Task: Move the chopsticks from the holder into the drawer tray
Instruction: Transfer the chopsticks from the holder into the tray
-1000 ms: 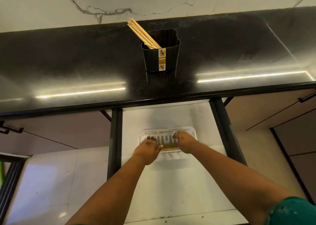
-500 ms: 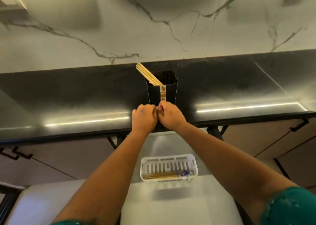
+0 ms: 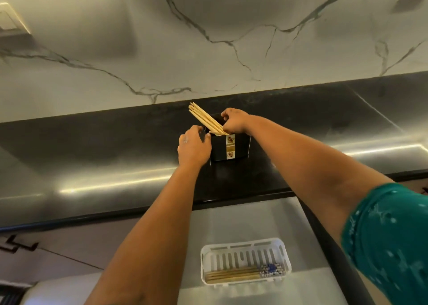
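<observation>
A black holder with a patterned label stands on the dark countertop. Several wooden chopsticks lean out of it to the upper left. My left hand grips the holder's left corner, thumb at the rim. My right hand is over the holder's mouth, its fingers curled around the lower part of the chopsticks. In the open drawer below lies a white slotted tray, with a few chopsticks along its front edge, patterned ends to the right.
A marble-patterned wall rises just behind the counter. The drawer's dark side rail runs down the right. Cabinet fronts with black handles flank the drawer at the left.
Both hands rose from the drawer tray to the counter edge and then to the holder. The left hand now grips the holder and the right closes on the chopsticks. The view tilted upward.
</observation>
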A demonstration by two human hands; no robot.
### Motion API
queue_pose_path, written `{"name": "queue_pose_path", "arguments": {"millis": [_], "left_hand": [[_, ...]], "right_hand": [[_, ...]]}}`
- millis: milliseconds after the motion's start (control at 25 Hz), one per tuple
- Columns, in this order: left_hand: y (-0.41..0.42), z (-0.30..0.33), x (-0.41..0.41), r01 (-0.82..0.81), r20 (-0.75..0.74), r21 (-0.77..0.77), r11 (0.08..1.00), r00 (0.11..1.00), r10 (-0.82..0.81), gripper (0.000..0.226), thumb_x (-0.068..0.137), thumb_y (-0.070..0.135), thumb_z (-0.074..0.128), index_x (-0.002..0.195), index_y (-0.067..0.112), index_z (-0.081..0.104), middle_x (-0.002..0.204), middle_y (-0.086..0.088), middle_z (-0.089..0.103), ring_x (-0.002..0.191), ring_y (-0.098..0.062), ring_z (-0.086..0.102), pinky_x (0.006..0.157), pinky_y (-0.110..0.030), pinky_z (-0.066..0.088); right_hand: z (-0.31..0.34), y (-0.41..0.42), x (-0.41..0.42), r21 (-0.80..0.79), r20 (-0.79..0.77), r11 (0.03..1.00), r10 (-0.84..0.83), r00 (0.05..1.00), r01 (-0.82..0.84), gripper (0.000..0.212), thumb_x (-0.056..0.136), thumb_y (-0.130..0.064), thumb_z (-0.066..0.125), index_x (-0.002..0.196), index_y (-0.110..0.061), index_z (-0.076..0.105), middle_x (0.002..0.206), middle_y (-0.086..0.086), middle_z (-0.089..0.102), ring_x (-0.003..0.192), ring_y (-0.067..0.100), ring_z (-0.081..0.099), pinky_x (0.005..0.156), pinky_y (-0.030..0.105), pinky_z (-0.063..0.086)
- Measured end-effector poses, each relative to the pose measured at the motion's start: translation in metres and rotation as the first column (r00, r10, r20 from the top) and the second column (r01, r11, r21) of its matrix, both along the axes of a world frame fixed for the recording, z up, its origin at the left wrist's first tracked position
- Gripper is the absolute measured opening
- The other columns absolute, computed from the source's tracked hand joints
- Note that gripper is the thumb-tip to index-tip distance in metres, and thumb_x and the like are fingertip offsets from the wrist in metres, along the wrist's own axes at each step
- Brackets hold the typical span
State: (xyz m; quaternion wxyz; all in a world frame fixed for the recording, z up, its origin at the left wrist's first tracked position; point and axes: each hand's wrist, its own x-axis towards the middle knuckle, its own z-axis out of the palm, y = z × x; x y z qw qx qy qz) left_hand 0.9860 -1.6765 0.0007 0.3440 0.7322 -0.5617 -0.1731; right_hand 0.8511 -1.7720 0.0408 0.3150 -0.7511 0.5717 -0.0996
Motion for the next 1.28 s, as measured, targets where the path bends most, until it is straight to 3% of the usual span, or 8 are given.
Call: {"name": "queue_pose_path", "arguments": {"millis": [80,200,480,600,840,1000,1160,1280], "left_hand": [[-0.006,-0.010,0.003,-0.028,-0.118,0.036,0.999,0.992,0.033,0.052,0.093,0.029,0.058,0.138,0.013,0.039,0.132,-0.007,0.055,0.127,-0.025,0.046,0.102,-0.041,0.044],[-0.018,-0.017,0.006,-0.054,-0.230,0.059,0.997,0.971,0.066,0.055,0.093,0.029,0.058,0.141,0.013,0.037,0.130,-0.006,0.058,0.123,-0.023,0.052,0.103,-0.043,0.045],[-0.029,-0.013,-0.004,-0.006,-0.227,0.062,0.998,0.974,0.020,0.040,0.089,0.011,0.060,0.129,0.012,0.052,0.122,-0.006,0.062,0.112,-0.019,0.059,0.090,-0.028,0.049],[-0.029,-0.017,-0.009,-0.025,-0.205,0.053,0.998,0.978,0.036,0.036,0.087,0.021,0.064,0.122,0.014,0.057,0.118,-0.005,0.062,0.108,-0.020,0.060,0.094,-0.036,0.052],[-0.023,-0.006,-0.007,-0.035,-0.175,0.071,0.997,0.983,0.047,0.038,0.091,0.016,0.061,0.127,0.007,0.054,0.125,-0.008,0.061,0.116,-0.021,0.057,0.087,-0.024,0.041],[-0.019,-0.003,-0.001,-0.045,-0.205,0.081,0.996,0.977,0.061,0.058,0.089,0.022,0.063,0.141,0.010,0.041,0.139,-0.010,0.050,0.124,-0.024,0.052,0.104,-0.040,0.045],[-0.010,0.013,0.000,-0.099,-0.277,-0.018,0.995,0.956,0.091,0.054,0.089,0.023,0.063,0.138,0.011,0.045,0.133,-0.007,0.055,0.113,-0.018,0.058,0.093,-0.028,0.046],[0.002,0.038,-0.007,-0.143,-0.490,-0.089,0.986,0.868,0.081,0.046,0.090,0.019,0.062,0.134,0.013,0.050,0.126,-0.005,0.060,0.107,-0.014,0.061,0.092,-0.028,0.051]], "right_hand": [[0.002,-0.013,0.008,0.171,0.076,0.985,0.010,0.997,-0.023,0.073,0.078,-0.009,0.068,0.144,-0.010,0.036,0.141,0.013,0.044,0.127,0.028,0.045,0.106,0.044,0.042],[-0.002,-0.029,0.022,0.221,0.030,0.967,0.126,0.992,-0.129,0.081,0.079,-0.020,0.072,0.148,-0.015,0.030,0.150,0.010,0.037,0.136,0.029,0.037,0.112,0.046,0.034],[-0.031,-0.046,0.021,0.027,-0.151,0.987,0.160,0.976,-0.158,0.057,0.088,-0.018,0.065,0.141,-0.016,0.042,0.132,0.007,0.056,0.119,0.021,0.055,0.100,0.037,0.047],[-0.037,-0.046,0.024,-0.095,-0.259,0.976,0.168,0.951,-0.198,0.043,0.092,-0.022,0.060,0.133,-0.012,0.050,0.126,0.009,0.059,0.114,0.022,0.057,0.097,0.036,0.048],[-0.040,-0.047,0.023,-0.130,-0.234,0.976,0.140,0.962,-0.173,0.032,0.094,-0.022,0.058,0.123,-0.010,0.050,0.119,0.012,0.061,0.108,0.025,0.059,0.096,0.040,0.048],[-0.026,-0.039,0.014,-0.278,-0.072,0.955,0.088,0.993,-0.105,0.025,0.096,-0.018,0.054,0.119,-0.010,0.049,0.103,0.012,0.064,0.092,0.023,0.064,0.086,0.040,0.053],[0.006,-0.029,0.003,-0.401,0.178,0.916,0.071,0.981,0.007,0.022,0.097,-0.014,0.051,0.119,-0.010,0.052,0.097,0.011,0.068,0.087,0.020,0.067,0.083,0.036,0.056],[0.045,-0.007,-0.004,-0.465,0.396,0.879,0.099,0.913,0.106,0.018,0.096,-0.009,0.052,0.112,-0.006,0.058,0.097,0.010,0.068,0.091,0.019,0.069,0.089,0.036,0.057]]}}
